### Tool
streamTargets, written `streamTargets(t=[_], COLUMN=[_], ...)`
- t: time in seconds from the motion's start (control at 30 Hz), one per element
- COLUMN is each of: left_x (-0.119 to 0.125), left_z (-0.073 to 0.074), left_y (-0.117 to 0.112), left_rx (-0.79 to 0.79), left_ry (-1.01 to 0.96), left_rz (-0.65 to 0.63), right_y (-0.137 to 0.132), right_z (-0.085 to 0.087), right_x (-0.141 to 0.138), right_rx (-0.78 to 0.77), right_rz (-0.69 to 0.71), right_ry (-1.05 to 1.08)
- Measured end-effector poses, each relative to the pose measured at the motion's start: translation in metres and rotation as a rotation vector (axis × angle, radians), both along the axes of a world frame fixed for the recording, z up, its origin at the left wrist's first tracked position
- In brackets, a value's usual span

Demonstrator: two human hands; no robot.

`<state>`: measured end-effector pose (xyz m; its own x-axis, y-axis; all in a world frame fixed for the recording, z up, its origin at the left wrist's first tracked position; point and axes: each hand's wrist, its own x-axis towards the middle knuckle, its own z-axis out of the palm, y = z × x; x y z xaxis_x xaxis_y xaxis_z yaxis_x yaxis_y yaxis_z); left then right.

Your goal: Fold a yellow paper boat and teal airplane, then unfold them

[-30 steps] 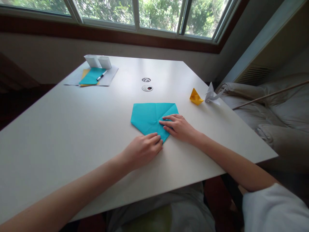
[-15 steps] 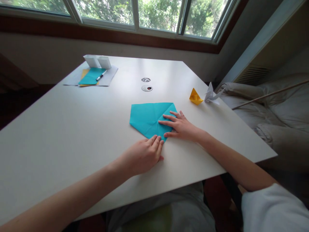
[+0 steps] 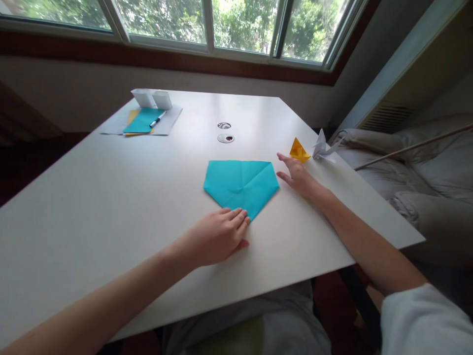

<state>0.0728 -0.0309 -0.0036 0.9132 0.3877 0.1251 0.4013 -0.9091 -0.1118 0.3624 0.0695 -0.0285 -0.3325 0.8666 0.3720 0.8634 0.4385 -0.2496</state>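
Observation:
A folded teal paper (image 3: 241,186), five-sided with its point toward me, lies flat on the white table (image 3: 111,197). My left hand (image 3: 218,236) rests palm down at the paper's near point, fingertips touching its lower edge. My right hand (image 3: 297,175) lies just off the paper's right corner, fingers spread and empty, close to a small yellow folded paper boat (image 3: 299,150).
A white paper crane (image 3: 323,146) stands beside the yellow boat near the right edge. At the far left lie grey, yellow and teal sheets (image 3: 142,121), a marker pen (image 3: 157,119) and two small white boxes (image 3: 151,98). Two round cable holes (image 3: 224,133) sit mid-table. Cushions lie to the right.
My right hand slid off the teal paper to the right, toward the yellow boat. My left hand stayed at the paper's near point. The paper now lies uncovered.

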Motion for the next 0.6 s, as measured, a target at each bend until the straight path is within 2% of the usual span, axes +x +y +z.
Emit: streamTargets(t=[0.1, 0.2, 0.3, 0.4, 0.6], left_x=[-0.009, -0.018, -0.026, -0.031, -0.026], left_z=[0.010, 0.014, 0.010, 0.005, 0.000], left_y=[0.009, 0.019, 0.030, 0.038, 0.035], left_rx=[-0.064, -0.085, -0.055, 0.003, 0.062], left_ry=[-0.026, -0.062, -0.104, -0.122, -0.142], left_rz=[-0.025, -0.006, 0.019, 0.054, 0.185], right_y=[-0.011, -0.028, -0.045, -0.055, -0.062], right_z=[0.011, 0.022, 0.024, 0.021, 0.021], right_x=[-0.009, -0.026, -0.045, -0.060, -0.071], right_rx=[0.048, -0.027, -0.088, -0.103, -0.048], right_rz=[0.161, 0.399, 0.531, 0.563, 0.498], right_ry=[0.091, 0.010, -0.091, -0.152, -0.161])
